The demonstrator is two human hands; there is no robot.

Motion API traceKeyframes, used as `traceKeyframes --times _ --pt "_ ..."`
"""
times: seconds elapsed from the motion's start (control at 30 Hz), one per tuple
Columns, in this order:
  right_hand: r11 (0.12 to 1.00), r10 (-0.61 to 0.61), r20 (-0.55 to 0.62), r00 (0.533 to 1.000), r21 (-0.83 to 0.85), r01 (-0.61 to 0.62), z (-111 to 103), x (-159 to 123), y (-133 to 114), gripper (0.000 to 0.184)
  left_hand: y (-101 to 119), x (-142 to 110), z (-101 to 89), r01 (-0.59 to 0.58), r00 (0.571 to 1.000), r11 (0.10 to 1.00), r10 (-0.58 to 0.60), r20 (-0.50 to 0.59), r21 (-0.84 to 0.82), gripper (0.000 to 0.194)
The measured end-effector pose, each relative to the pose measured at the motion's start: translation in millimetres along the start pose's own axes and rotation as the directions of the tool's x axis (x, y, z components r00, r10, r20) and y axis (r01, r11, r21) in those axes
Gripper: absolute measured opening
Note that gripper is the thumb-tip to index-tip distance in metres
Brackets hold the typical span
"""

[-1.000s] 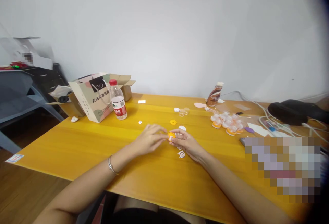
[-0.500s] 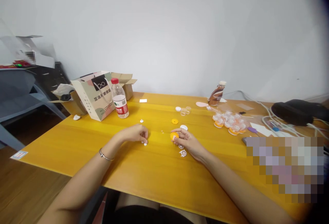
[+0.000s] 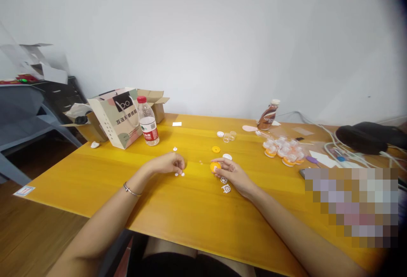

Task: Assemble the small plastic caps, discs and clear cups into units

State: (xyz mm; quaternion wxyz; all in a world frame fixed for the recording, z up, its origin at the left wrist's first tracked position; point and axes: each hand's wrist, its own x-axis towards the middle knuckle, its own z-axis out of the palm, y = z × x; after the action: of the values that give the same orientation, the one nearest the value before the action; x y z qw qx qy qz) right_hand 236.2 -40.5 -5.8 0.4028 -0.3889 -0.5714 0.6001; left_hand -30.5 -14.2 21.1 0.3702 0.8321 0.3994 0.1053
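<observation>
In the head view, my right hand (image 3: 233, 175) holds a round orange plastic disc (image 3: 215, 166) upright between thumb and fingers, with a small pale part at its middle. My left hand (image 3: 170, 164) is bent down to the table, thumb and fingers pinched together on a small white plastic piece (image 3: 182, 174). Another small white piece (image 3: 176, 174) lies just below that hand. Beside and under my right hand are a white disc (image 3: 227, 157) and white spoked wheel-like parts (image 3: 226, 189). Beyond it a second orange disc (image 3: 216, 149) lies flat.
Clear rings (image 3: 226, 139) and a white round part (image 3: 220, 134) lie farther back. At the right sits a cluster of clear-and-orange pieces (image 3: 282, 150), near a brown drink bottle (image 3: 269, 116) and cables. A water bottle (image 3: 149, 126) and paper bag (image 3: 119, 120) stand at the left.
My left fingertips have shifted slightly up and right, and two small white pieces now show below them where one showed before. My right hand keeps the orange disc almost still.
</observation>
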Motion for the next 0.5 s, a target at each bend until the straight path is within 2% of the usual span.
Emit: traceKeyframes --times 0.13,0.3,0.4,0.5 --pt "1.000 0.006 0.010 1.000 0.018 -0.006 -0.1 0.1 1.9 0.036 -6.3 1.8 -0.8 0.026 0.997 0.995 -0.019 -0.071 0.100 0.018" --pt "1.000 0.005 0.030 1.000 0.025 -0.005 1.4 0.5 2.7 0.038 -8.9 1.0 -2.2 0.072 0.993 0.976 -0.051 -0.106 0.206 0.012" --pt "1.000 -0.003 0.038 0.999 0.028 0.002 2.4 0.8 3.2 0.038 -7.3 2.3 0.6 0.097 0.980 0.932 -0.027 -0.199 0.348 0.013" --pt "1.000 -0.001 0.032 0.999 0.026 0.000 3.0 0.6 3.4 0.037 -4.9 6.5 5.0 0.102 0.960 0.865 0.044 -0.277 0.492 0.018"
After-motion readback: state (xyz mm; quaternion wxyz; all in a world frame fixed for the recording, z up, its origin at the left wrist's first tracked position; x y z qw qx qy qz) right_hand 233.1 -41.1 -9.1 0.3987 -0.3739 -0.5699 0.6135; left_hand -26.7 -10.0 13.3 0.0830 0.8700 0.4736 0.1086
